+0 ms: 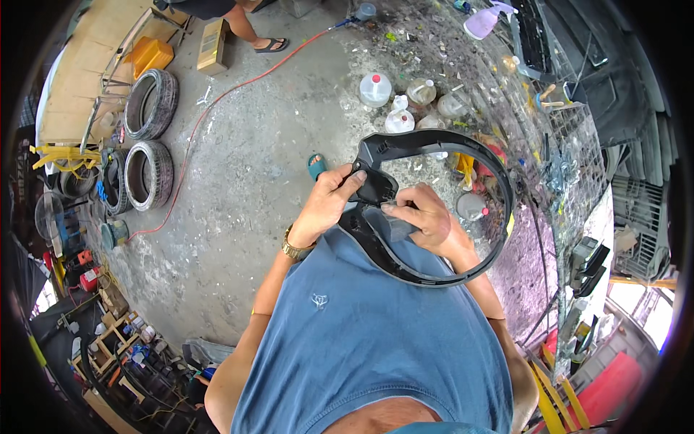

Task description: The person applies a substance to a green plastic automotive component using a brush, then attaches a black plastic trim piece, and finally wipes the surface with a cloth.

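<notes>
A large black plastic trim piece (pixel 426 139), bent round into an almost closed loop, is held up in front of my blue shirt. My left hand (pixel 329 199) grips its left side, the thumb pressed on a flat, wider black section (pixel 376 187). My right hand (pixel 426 218) is inside the loop with its fingers curled, the fingertips pinched together at the lower edge of that flat section. Whether something small sits between those fingertips is hidden. The loop's right side passes over my right forearm. A gold-coloured watch (pixel 296 249) is on my left wrist.
Several plastic jugs (pixel 375 90) stand on the stained floor beyond the trim. Two tyres (pixel 148 176) and a yellow bin (pixel 151 56) are at left. A red hose (pixel 189 142) crosses the concrete. Another person's sandalled foot (pixel 270 45) is at the far side. A purple spray bottle (pixel 483 23) stands far right.
</notes>
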The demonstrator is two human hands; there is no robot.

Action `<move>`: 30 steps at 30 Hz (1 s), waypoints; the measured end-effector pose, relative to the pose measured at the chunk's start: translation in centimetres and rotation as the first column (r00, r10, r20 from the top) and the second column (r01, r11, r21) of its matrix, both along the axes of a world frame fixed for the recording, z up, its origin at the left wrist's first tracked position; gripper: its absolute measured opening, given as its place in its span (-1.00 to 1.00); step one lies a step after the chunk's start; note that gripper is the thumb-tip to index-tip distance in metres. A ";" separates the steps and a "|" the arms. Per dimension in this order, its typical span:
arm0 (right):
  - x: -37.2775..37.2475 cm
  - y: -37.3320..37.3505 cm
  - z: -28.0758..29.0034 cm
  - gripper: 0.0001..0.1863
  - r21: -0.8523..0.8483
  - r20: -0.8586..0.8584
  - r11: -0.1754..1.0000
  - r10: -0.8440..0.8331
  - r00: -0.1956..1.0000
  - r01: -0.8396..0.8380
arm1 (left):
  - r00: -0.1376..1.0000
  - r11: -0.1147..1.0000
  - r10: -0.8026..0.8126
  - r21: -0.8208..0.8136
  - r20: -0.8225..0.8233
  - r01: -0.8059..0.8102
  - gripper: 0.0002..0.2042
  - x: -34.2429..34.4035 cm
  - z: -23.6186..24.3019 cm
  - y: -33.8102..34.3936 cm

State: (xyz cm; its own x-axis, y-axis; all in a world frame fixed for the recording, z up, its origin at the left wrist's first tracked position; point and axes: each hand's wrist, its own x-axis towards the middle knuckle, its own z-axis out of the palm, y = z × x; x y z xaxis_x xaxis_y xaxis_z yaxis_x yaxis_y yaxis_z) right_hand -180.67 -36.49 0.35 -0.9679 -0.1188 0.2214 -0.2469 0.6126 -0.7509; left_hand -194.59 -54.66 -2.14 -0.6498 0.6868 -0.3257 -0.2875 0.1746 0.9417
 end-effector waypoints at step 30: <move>-1.6 -0.8 -0.5 -0.40 -0.011 -0.109 0.999 0.048 0.993 -0.049 | 0.994 0.995 -0.044 -0.091 -0.096 0.035 -0.75 0.3 -1.3 -0.5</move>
State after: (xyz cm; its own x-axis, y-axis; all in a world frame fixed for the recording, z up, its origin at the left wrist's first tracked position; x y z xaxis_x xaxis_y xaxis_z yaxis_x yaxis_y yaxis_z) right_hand -182.29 -37.27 -0.11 -0.9312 -0.1613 0.3268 -0.3566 0.5877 -0.7262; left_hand -194.27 -55.19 -3.44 -0.6543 0.6839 -0.3228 -0.1860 0.2683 0.9452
